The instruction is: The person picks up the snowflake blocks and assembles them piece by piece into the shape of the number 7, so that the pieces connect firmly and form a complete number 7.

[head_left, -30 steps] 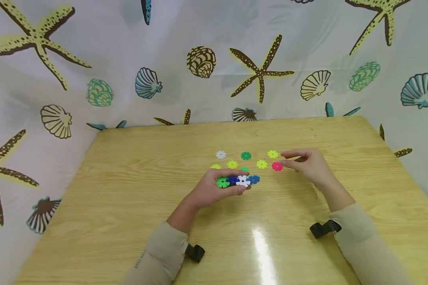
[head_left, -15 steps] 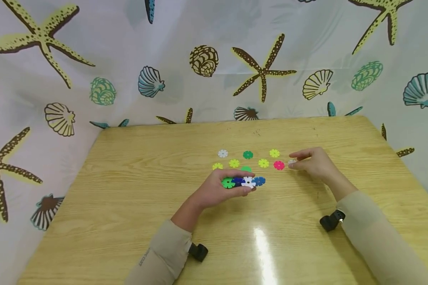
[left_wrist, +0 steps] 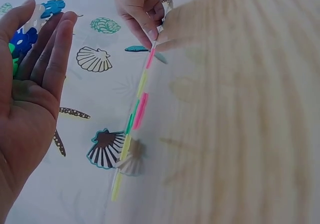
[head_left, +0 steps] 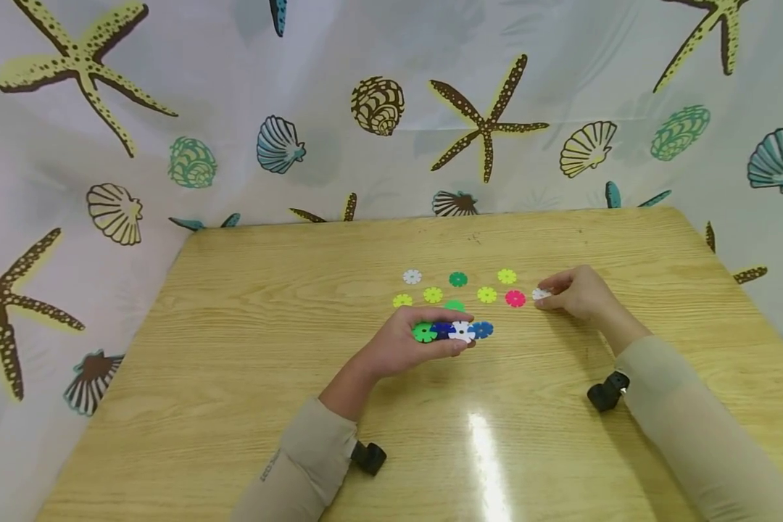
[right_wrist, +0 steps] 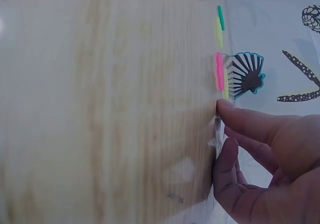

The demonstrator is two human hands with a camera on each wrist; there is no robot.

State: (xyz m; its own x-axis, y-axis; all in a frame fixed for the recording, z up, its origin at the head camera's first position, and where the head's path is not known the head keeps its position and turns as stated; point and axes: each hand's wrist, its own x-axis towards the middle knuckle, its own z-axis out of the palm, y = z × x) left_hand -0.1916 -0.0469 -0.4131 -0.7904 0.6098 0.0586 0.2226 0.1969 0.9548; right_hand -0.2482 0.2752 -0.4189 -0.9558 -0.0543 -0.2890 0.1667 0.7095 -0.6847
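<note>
My left hand [head_left: 398, 346] holds a row of joined notched plastic discs above the table, between the thumb below and the fingers above. In the row are a green disc [head_left: 424, 332], a dark blue disc [head_left: 441, 330], a white disc [head_left: 460, 331] and a lighter blue disc [head_left: 482, 330]. To the right, my right hand [head_left: 581, 296] is down at the tabletop and pinches a loose white disc [head_left: 539, 293] between thumb and fingertips. A pink disc [head_left: 515, 299] lies flat just left of those fingers, also seen edge-on in the right wrist view.
Several loose discs lie flat on the wooden table [head_left: 267, 326]: yellow ones [head_left: 486, 295], a dark green one [head_left: 458, 279], a white one [head_left: 412, 276] and a light green one [head_left: 454, 305] partly behind my left hand. A shell-and-starfish curtain [head_left: 326, 159] hangs behind the table.
My right hand has moved right, from beside the pink disc to the loose white disc, and its fingers have closed on it. The left hand keeps holding the joined discs, nearly still.
</note>
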